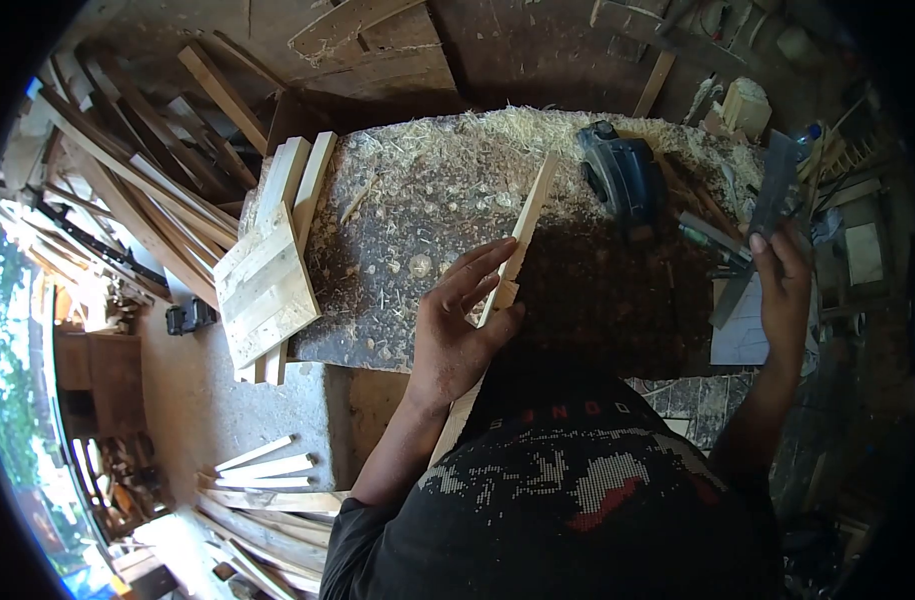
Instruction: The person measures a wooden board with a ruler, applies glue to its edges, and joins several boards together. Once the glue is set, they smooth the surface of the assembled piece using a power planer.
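Observation:
My left hand [450, 335] is closed round a pale wooden strip [533, 212] that stands at a slant over the workbench [398, 260]. The strip's lower end runs down in front of my dark shirt. Out to the right, my right hand [784, 275] grips a long, flat grey bar [773, 190] near its middle. I cannot make out whether the bar is a ruler or a blade. Under it lie a white paper sheet [743, 335] and some narrow metal-looking tools [713, 235]. A dark blue electric planer [623, 175] rests on the bench between the two hands.
Shavings [458, 135] cover the bench's far edge. At its left end, pale boards [268, 285] overhang the edge. Long timber pieces [138, 170] lean at the far left, with more planks [268, 530] on the floor. A wood block [746, 105] stands at the back right.

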Available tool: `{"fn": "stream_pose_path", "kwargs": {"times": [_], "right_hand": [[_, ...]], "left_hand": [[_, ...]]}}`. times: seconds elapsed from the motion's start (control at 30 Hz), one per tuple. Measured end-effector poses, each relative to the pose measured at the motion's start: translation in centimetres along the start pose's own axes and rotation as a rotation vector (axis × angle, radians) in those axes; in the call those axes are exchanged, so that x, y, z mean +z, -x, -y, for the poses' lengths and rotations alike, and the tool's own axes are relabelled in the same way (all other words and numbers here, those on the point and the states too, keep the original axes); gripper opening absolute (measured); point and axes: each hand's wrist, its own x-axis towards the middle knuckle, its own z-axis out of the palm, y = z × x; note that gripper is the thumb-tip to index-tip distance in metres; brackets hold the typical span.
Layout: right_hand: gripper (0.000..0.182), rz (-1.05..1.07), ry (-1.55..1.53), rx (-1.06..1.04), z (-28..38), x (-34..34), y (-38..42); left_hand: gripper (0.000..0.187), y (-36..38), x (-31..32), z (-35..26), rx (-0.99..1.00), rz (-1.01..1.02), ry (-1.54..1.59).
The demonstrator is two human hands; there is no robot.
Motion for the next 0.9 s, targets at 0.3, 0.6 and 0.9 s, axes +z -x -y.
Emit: {"fn": "stream_pose_path", "kwargs": {"times": [0.3,0.6,0.9], "right_hand": [[0.027,0.319,-0.259,0.051,4.2,6.0,1.5],[0.029,0.378,-0.145,-0.065,5.9,7.0,2.3],[0.029,0.363,-0.119,-0.102,6.4,7.4,2.3]], "left_hand": [[0.052,0.0,0.0,0.3,-0.004,0.000,-0.008],[0.053,0.1,0.0,0.4,-0.019,0.003,0.035],[0.052,0.2,0.1,0.4,-0.002,-0.012,0.020]]}}
